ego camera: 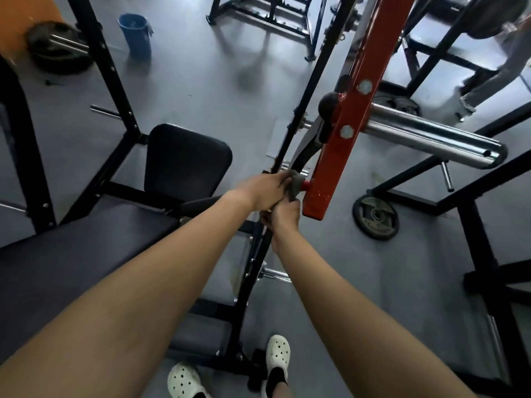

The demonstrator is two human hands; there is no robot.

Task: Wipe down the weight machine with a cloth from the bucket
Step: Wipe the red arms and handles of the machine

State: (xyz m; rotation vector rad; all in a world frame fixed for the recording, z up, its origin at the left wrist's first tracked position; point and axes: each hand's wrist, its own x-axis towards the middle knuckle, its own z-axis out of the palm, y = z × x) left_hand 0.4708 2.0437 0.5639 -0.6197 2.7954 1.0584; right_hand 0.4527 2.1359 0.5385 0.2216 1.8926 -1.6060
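A grey cloth [295,185] is bunched against the lower end of the weight machine's red lever arm [342,133], beside a small red knob [306,184]. My left hand [264,189] grips the cloth from the left. Just below it, my right hand [283,215] curls round the black frame bar [298,122] and the cloth's lower end. A chrome weight sleeve [431,139] sticks out to the right of the red arm. The blue bucket [135,34] stands far off on the floor at the upper left.
A black padded seat [186,159] and bench [71,254] lie left of my arms. A weight plate [375,218] rests on the grey floor at right, more plates [57,47] at upper left. Black racks surround the spot. Another person's legs [488,79] are at upper right. My white clogs [275,354] are below.
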